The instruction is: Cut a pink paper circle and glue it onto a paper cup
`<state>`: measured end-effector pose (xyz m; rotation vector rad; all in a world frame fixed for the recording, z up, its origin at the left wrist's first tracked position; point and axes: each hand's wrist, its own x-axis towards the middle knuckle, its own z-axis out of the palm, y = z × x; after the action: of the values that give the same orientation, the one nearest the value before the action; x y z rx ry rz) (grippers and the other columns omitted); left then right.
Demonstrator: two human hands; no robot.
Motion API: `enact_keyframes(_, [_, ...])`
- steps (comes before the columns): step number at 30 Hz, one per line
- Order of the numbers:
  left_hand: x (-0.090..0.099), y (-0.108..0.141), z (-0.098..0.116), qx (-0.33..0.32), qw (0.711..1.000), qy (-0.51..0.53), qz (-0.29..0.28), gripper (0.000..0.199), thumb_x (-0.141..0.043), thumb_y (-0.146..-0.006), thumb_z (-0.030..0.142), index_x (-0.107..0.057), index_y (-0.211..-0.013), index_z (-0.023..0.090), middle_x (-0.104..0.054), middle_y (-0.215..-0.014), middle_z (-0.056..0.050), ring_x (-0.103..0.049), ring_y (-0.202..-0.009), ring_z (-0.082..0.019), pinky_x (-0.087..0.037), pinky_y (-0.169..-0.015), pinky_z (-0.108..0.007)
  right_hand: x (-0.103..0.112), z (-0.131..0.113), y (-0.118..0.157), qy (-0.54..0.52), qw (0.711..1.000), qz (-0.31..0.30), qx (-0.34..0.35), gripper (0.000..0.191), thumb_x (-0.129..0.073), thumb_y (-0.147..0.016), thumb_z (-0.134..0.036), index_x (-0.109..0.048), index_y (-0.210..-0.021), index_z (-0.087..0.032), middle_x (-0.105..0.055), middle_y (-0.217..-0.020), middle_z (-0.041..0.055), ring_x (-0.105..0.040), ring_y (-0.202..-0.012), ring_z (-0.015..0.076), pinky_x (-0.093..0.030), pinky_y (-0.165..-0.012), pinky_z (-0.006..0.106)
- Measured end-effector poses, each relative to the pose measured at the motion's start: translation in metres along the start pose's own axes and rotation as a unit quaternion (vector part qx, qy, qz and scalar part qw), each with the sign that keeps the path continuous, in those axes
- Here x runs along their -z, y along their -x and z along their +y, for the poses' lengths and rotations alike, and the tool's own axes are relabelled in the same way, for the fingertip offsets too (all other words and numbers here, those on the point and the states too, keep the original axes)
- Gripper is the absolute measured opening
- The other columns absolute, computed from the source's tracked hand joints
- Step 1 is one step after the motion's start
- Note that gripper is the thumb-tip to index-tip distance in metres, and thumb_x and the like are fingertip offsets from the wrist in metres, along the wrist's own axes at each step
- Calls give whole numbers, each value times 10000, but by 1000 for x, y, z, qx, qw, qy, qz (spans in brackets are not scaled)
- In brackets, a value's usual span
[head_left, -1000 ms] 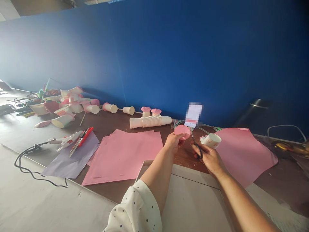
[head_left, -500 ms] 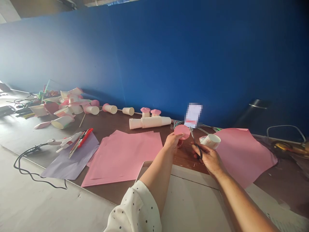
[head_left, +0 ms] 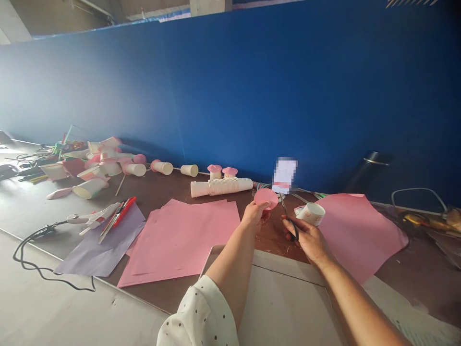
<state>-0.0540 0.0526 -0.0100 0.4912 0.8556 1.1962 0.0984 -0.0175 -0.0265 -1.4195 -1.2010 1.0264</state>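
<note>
Pinched in my left hand (head_left: 256, 214) is a round pink paper disc (head_left: 265, 198), held above the dark table. My right hand (head_left: 305, 236) is closed round the black handles of a pair of scissors (head_left: 292, 226), whose blades point up and away beside the disc. A small gap shows between blades and disc. Just beyond my right hand a white paper cup (head_left: 311, 214) lies on its side. Large pink sheets lie to the left (head_left: 183, 238) and to the right (head_left: 356, 235) of my hands.
A row of nested cups (head_left: 223, 186) lies behind the left sheets, near two pink-topped cups (head_left: 215, 171). Farther left are a red cutter (head_left: 121, 214), a white glue gun (head_left: 95, 216) and a pile of cups (head_left: 108, 156). A blue partition (head_left: 230, 96) stands behind.
The view has shifted slightly. The pink disc has moved a little to the left, away from the scissors, with my left hand. Both hands keep their holds.
</note>
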Motion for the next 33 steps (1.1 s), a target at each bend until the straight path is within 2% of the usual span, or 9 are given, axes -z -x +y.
enact_keyframes(4, [0,0,1,7,1000,4,-8,244,-746,-651,165,-619,-857,136,-625,-722,-25,-542,-575,-71,-449,-567,-192,0,0,0,14,1000,-1,3,511,-737,-701,-485,-697,-1133,-214,-657,-736,-1,-588,-617,130,-356,-469,210])
enact_keyframes(10, [0,0,0,10,1000,3,-6,256,-770,-639,192,-628,-845,137,-617,-675,-17,-531,-547,-65,-442,-555,-184,1,9,-5,30,999,-7,13,550,-734,-695,-499,-679,-1160,-210,-681,-745,3,-614,-635,153,-397,-502,225])
enact_keyframes(17, [1,-1,-2,3,1000,6,-18,242,-783,-626,187,-639,-813,134,-625,-698,-19,-528,-544,-63,-439,-527,-177,1,16,-10,88,995,6,43,522,-707,-714,-500,-666,-1141,-202,-687,-713,4,-640,-642,180,-470,-629,284])
enact_keyframes(25, [2,0,-3,-7,1000,5,-29,237,-785,-612,167,-627,-785,138,-601,-654,3,-517,-531,-55,-431,-509,-161,-4,13,-9,107,990,56,71,500,-713,-661,-558,-624,-1012,-213,-671,-585,1,-639,-539,213,-460,-525,301])
enact_keyframes(33, [1,0,-1,0,1000,9,-6,188,-758,-664,187,-636,-796,135,-614,-664,-9,-531,-543,-65,-449,-524,-173,-4,22,-15,61,995,52,56,516,-732,-630,-588,-627,-958,-204,-696,-636,26,-641,-541,206,-478,-537,308])
